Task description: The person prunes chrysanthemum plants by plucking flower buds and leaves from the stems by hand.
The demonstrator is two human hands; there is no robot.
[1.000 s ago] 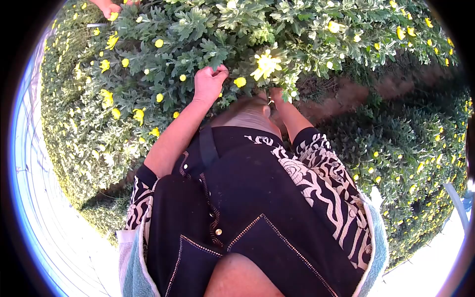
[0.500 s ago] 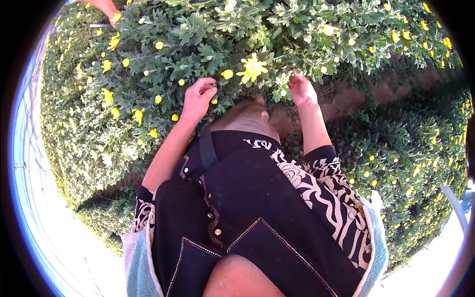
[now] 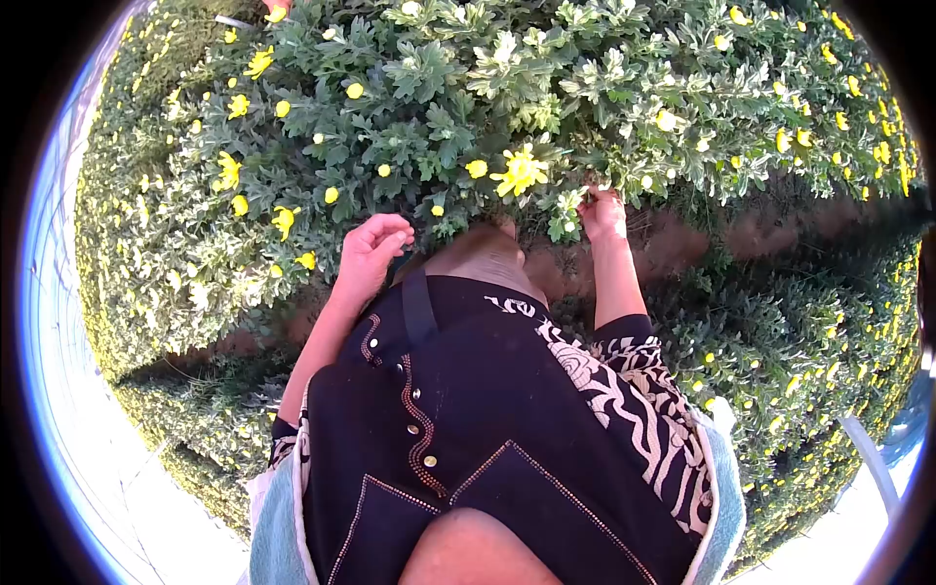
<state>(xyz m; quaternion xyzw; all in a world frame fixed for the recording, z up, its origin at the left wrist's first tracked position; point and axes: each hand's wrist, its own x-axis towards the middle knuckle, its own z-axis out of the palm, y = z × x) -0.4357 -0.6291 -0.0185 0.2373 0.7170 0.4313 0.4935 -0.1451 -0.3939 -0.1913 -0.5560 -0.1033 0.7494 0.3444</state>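
My right hand point(image 3: 604, 214) is closed at the edge of the row, its fingertips pinching a leafy chrysanthemum shoot point(image 3: 565, 216) with a pale bud. Just above and left of that shoot, a wide-open yellow chrysanthemum flower point(image 3: 521, 172) stands among the leaves. My left hand point(image 3: 374, 256) is held in front of the plants near my waist, thumb and fingers drawn together. Whatever may be between those fingers is too small to make out. Small yellow buds, one point(image 3: 437, 211) among them, sit close to the left hand.
Dense chrysanthemum plants point(image 3: 419, 127) with scattered yellow flowers spread ahead and to both sides. A strip of bare soil point(image 3: 673, 244) runs along the row on the right, with more plants point(image 3: 780, 331) behind it. At the top left, part of another person's hand point(image 3: 277, 6) shows beside a yellow flower.
My left hand has drawn back from the plants toward my body and left. The right hand stays at the shoot. The view has shifted, and the other person's arm has mostly left it.
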